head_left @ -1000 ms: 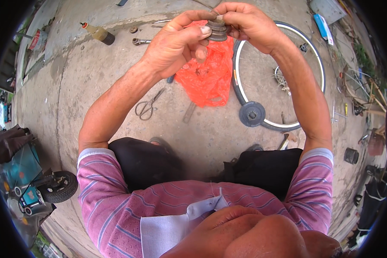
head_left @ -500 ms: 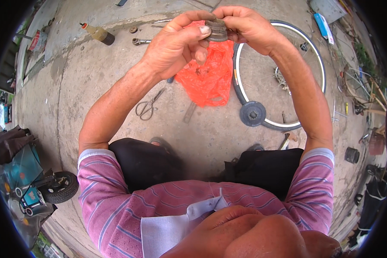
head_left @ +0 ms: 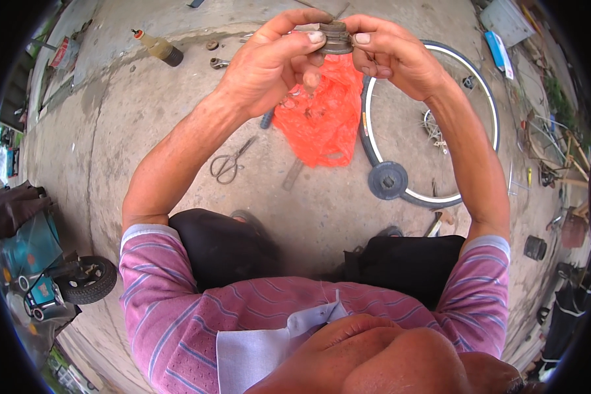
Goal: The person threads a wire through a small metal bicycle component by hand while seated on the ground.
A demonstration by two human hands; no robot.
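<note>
My left hand (head_left: 259, 75) pinches a small round, ridged metal part (head_left: 335, 39) between thumb and fingers, high up at the far edge of my reach. The part looks dark and dirty, and its stacked rims face me. On its other side my right hand (head_left: 404, 59) also grips it, thumb and forefinger against the right edge, the other fingers curled below. Beneath the hands an orange-red plastic bag (head_left: 318, 125) lies crumpled on the concrete, with small bits in it. I cannot tell exactly what kind of part it is.
To the right lies a bicycle wheel (head_left: 368, 131) with a dark round disc (head_left: 388, 180) on its rim. Scissors (head_left: 227, 164), a wrench (head_left: 218, 63) and an oil bottle (head_left: 161, 50) are at left. A hammer (head_left: 438, 223) lies by my right knee; a small tyre (head_left: 92, 281) stands far left.
My right thumb has come round to the part's right edge, and more of the ridged side now shows. The ground and the things on it have shifted slightly in view.
</note>
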